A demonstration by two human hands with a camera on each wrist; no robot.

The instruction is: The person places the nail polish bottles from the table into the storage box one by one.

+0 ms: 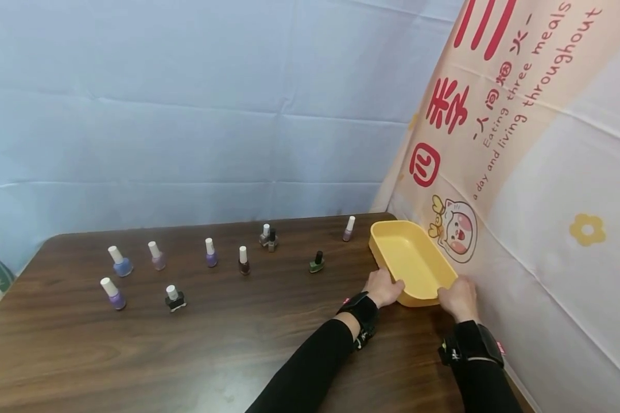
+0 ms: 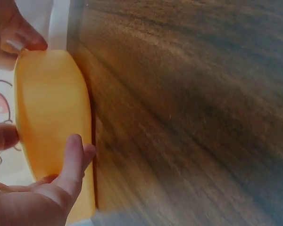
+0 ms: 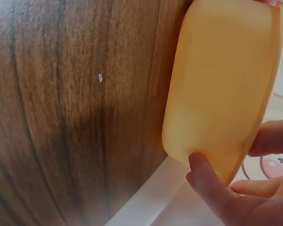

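Observation:
A yellow rectangular plastic tray (image 1: pixel 413 258) with rounded corners stands at the table's right end, against the printed cloth. My left hand (image 1: pixel 384 288) grips its near left corner, thumb over the rim. At the near right corner my right hand (image 1: pixel 460 298) holds the rim the same way. In the left wrist view, fingers (image 2: pixel 73 157) lie along the outside of the tray wall (image 2: pixel 56 103). The right wrist view shows the right fingers (image 3: pixel 207 176) pressed to the outer wall (image 3: pixel 217 84). No object shows inside the tray.
Several nail polish bottles stand across the table (image 1: pixel 212 344): a blue one (image 1: pixel 122 265), a black one (image 1: pixel 175 299), a green one (image 1: pixel 316 263) and a mauve one (image 1: pixel 348 230) nearest the tray. A pale cloth (image 1: pixel 186 115) hangs behind; a printed cloth (image 1: pixel 547 229) borders the right side.

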